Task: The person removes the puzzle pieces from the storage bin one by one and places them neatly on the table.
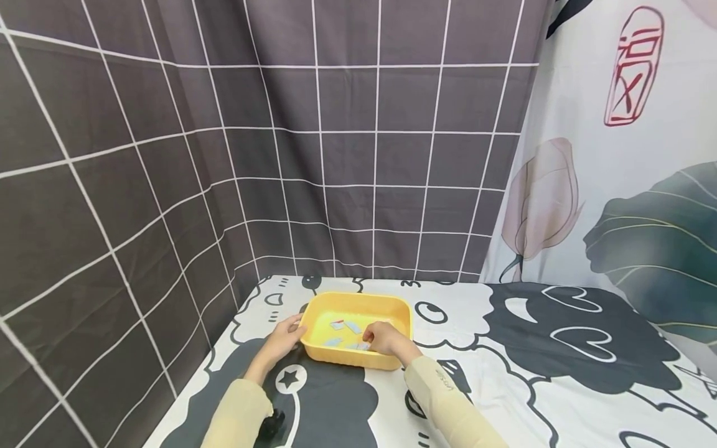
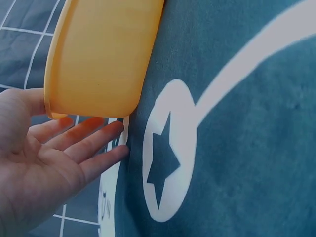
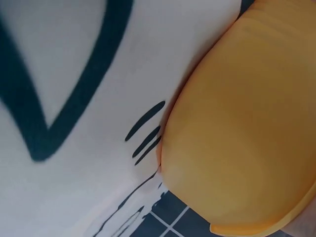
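A yellow plastic basin (image 1: 358, 359) sits on the patterned cloth, with several small flat pale-blue pieces (image 1: 353, 326) lying on its floor, one edged in red. My left hand (image 1: 282, 341) is at the basin's left end. In the left wrist view its thumb (image 2: 35, 100) meets the rim, while the other fingers (image 2: 96, 140) stretch out straight and spread by the end wall. Inside the basin, towards the front right, my right hand (image 1: 383, 339) has its fingers bent down at the pieces. I cannot tell whether a piece is pinched there; the right wrist view mostly hides that hand behind the basin wall.
A white and dark-grey cartoon-print cloth (image 1: 448, 423) covers the surface under the basin. Dark curtains with a white grid (image 1: 347, 155) hang behind and to the left. At the right hangs a pale curtain with leaf and flower prints (image 1: 571, 155).
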Demonstrator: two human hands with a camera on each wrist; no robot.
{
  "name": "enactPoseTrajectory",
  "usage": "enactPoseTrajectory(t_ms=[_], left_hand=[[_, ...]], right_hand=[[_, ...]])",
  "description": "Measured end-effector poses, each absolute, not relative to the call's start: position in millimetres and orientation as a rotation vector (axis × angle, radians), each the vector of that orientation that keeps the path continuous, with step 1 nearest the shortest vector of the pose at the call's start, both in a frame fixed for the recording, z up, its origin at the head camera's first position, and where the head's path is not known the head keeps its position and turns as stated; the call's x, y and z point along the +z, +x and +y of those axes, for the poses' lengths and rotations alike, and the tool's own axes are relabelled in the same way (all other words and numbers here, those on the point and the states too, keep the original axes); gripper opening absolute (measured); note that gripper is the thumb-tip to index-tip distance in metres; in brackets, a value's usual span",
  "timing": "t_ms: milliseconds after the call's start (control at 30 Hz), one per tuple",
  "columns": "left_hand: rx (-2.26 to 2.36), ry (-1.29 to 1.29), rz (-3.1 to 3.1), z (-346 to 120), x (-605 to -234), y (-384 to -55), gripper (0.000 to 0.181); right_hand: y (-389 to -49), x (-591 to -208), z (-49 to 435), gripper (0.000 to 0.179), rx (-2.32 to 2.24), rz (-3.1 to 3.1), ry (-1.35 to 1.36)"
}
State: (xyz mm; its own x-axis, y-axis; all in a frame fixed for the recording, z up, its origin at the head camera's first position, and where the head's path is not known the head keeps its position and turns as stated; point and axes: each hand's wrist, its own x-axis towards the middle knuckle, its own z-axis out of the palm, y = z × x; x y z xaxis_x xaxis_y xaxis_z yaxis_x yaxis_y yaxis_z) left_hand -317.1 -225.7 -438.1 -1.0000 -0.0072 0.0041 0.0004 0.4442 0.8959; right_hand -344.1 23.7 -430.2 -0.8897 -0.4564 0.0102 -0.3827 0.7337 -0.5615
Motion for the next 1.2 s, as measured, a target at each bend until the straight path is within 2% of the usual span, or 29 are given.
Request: enactPoseTrajectory(t_ms=[433,1000,1200], left_hand=[[-2.078,0.004,-2.452,-233.9,-449.4,-317.1,0.054],[-2.126,0.113,-2.361,-230.3,-450.2,-318.5,0.05],[-2.128,0.096,-2.371,-232.5,-450.2,-317.4,0.052]], right_hand=[[-346.0,-432.6,26.4,0.019,-0.919,2.684,-0.639],[-352.4,-431.0,29.0,0.024,-1.033,2.658,-0.65],[-355.3,-433.6,28.7,0.029,-1.312,2.545,-0.515]])
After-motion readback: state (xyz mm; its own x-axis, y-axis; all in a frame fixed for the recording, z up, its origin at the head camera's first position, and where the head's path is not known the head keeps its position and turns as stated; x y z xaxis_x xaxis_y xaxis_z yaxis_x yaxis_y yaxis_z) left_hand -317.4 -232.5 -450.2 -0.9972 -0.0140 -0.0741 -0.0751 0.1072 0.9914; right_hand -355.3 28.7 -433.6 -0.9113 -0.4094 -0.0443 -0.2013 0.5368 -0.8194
